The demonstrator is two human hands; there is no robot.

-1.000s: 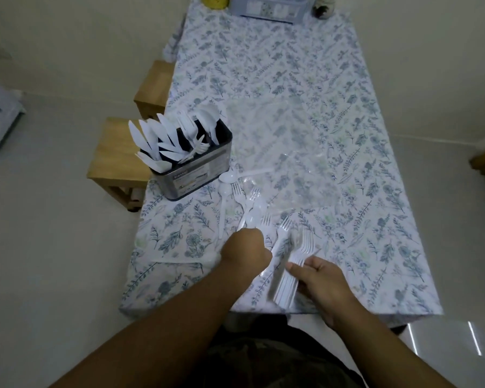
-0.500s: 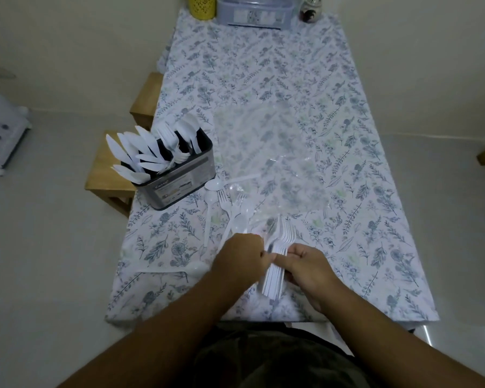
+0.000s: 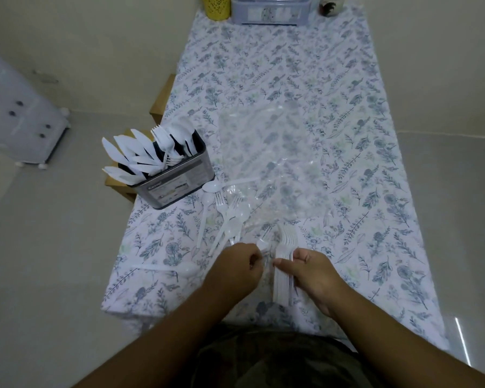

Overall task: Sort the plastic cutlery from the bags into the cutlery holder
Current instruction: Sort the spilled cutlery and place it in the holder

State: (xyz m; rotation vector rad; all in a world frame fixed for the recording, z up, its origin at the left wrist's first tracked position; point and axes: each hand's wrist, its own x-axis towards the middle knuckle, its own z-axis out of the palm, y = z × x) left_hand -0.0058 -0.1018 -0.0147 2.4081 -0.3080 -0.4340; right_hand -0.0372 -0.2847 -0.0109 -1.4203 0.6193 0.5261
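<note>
Left hand fingers curled pinching one fork; right hand fingers gripping fork bundle

Dim, soft indoor light, slightly blurry, wide-angle bending at edges, glare streak on floor.

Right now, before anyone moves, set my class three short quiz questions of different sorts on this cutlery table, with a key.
1. True or false: the cutlery holder lies tipped over on the floor.
2. What does the right hand grip? A) a stack of forks B) a cup C) a knife
3. Fill in: a lone spoon lies on the table to the ____ of the left hand.

Key: 1 false, it stands on the tablecloth. 2 A. 3 left.
</note>
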